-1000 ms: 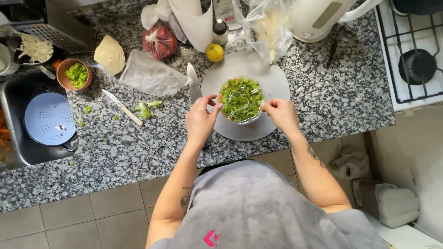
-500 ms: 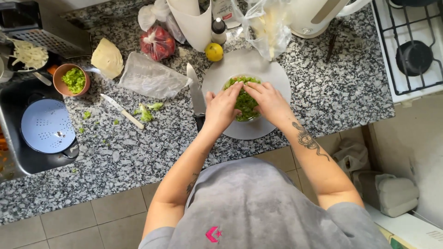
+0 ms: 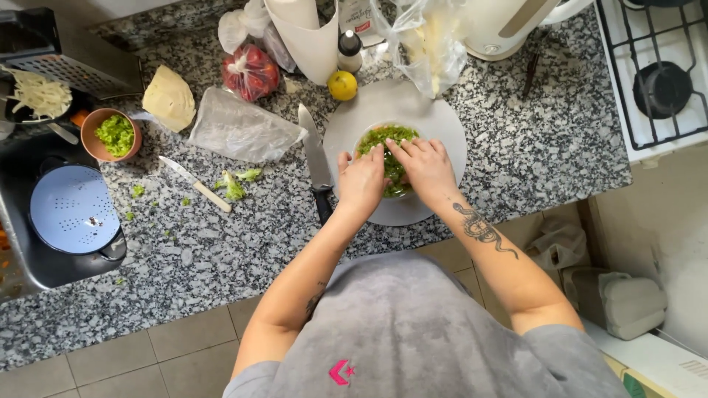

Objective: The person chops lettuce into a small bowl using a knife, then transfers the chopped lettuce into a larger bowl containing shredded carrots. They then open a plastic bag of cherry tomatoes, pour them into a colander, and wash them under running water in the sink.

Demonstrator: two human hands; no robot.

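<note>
A clear bowl of chopped green leaves (image 3: 389, 141) sits on a round white board (image 3: 435, 118) on the granite counter. My left hand (image 3: 360, 180) and my right hand (image 3: 422, 168) lie side by side on top of the greens, fingers pressed into them. Both hands cover the near half of the bowl. A large knife (image 3: 316, 161) with a black handle lies just left of the board, beside my left hand.
A small knife (image 3: 195, 183) and green scraps (image 3: 236, 184) lie left of the board. Farther left are a brown cup of greens (image 3: 112, 134), a blue colander (image 3: 72, 208) in the sink, a grater and cheese. Lemon (image 3: 342, 85), bags, paper roll, kettle behind; stove at right.
My hands moved from the sides of the bowl onto the top of the greens and now press into them. The view has shifted slightly.
</note>
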